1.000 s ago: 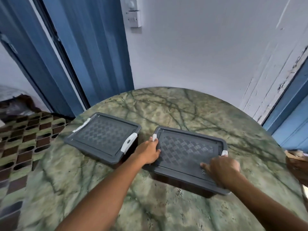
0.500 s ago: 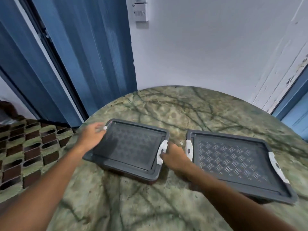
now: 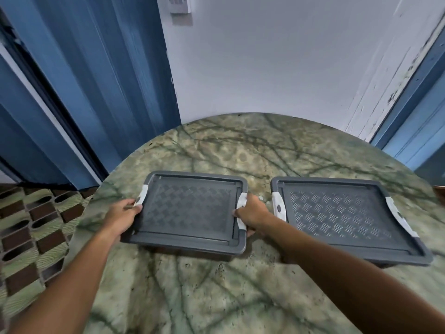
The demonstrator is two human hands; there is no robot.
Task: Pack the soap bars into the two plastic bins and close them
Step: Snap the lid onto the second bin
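Snapping both white latches down evenly looks like the way to finish the left bin (image 3: 192, 210), which sits lidded on the marbled surface (image 3: 240, 150) just beside the right bin (image 3: 346, 218). The left hand (image 3: 121, 214) curls its fingers around the left latch (image 3: 142, 195); the right hand (image 3: 252, 212) grips the right latch (image 3: 241, 213). Both forearms reach forward, wrists low. No soap bars are visible.

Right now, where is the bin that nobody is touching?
In the head view, the untouched bin sits lidded on the right of the marble table, beside the bin gripped by both hands.
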